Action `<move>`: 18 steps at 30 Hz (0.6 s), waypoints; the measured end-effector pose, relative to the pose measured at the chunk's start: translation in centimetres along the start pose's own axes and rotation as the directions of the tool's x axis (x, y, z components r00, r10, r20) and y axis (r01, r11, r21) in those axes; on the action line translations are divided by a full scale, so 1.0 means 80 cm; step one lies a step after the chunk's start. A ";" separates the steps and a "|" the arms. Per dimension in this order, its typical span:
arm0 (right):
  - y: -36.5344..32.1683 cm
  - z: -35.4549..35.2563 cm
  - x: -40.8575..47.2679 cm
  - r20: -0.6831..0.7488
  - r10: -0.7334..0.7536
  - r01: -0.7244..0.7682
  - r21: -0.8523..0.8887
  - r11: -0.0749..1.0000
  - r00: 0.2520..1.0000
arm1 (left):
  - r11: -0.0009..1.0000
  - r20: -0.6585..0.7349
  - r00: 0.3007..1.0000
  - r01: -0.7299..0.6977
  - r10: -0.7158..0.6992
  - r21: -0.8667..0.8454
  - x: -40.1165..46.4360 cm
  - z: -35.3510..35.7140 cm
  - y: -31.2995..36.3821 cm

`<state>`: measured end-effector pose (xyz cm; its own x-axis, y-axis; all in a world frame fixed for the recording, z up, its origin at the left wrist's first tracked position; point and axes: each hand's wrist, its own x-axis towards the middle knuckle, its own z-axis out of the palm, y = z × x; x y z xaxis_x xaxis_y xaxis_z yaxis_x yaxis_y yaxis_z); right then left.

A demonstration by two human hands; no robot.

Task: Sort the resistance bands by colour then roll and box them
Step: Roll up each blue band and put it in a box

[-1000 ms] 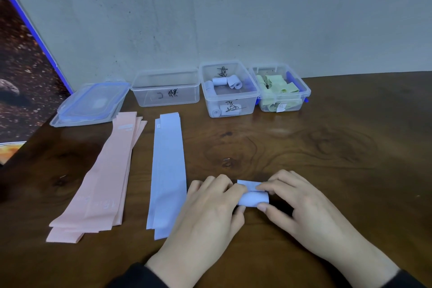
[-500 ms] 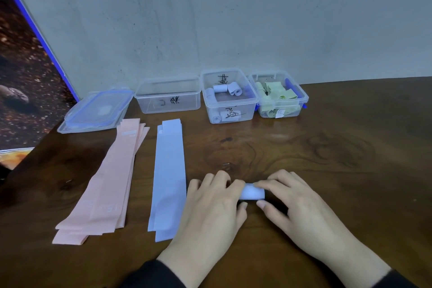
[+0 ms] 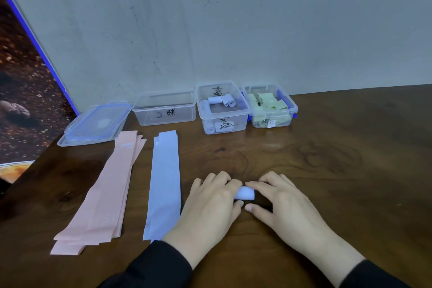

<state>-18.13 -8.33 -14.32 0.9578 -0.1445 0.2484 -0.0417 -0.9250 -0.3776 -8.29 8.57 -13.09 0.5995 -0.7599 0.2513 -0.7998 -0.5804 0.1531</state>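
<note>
- Both hands are at 6 o'clock on the wooden table (image 3: pixel 327 170), working one pale blue roll (image 3: pixel 244 193) that sits on the tabletop between them.
- Left hand (image 3: pixel 210 203): fingers curled over the roll's left end, thumb tip against its near side, so it is gripping the roll.
- Right hand (image 3: pixel 285 201): fingers curled over the roll's right end, thumb below it. It looks like a pinch, but the contact under the fingers is hidden.
- Flat blue bands (image 3: pixel 164 182): a stack lying lengthwise at 9 o'clock from the roll, just beside the left hand, whose wrist overlaps the stack's near corner.
- Flat pink bands (image 3: pixel 105 194): a fanned stack farther out at 9 o'clock, apart from the blue stack.
- Three clear boxes stand in a row against the wall at 12 o'clock:
- Left box (image 3: pixel 164 110): marker writing on the front, no bands visible inside.
- Middle box (image 3: pixel 222 110): holds several blue rolls.
- Right box (image 3: pixel 271 107): holds green rolls, loosely piled.
- Lid (image 3: pixel 93 124) with blue trim lies flat at 10 o'clock, beside the left box and touching the far end of the pink stack.
</note>
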 end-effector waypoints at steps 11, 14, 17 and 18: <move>-0.021 -0.023 0.013 0.059 0.140 -0.150 0.500 0.853 0.988 | 0.790 0.180 0.979 0.187 -0.099 -0.584 0.006 -0.041 -0.026; -0.028 -0.035 0.018 0.123 0.155 -0.198 0.609 0.768 0.980 | 0.650 0.164 0.972 0.233 -0.166 -0.723 0.005 -0.050 -0.031; -0.032 -0.056 0.033 0.154 0.147 -0.212 0.661 0.720 0.977 | 0.644 0.150 0.981 0.194 -0.123 -0.740 0.010 -0.058 -0.037; -0.034 -0.065 0.039 0.160 0.138 -0.210 0.666 0.716 0.978 | 0.664 0.143 0.985 0.173 -0.100 -0.727 0.014 -0.060 -0.039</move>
<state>-16.51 -8.11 -7.91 0.9759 -0.2127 0.0485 -0.0413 -0.3984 -0.9163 -5.27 10.98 -8.71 0.6749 -0.7317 0.0958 -0.4488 -0.3040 0.8403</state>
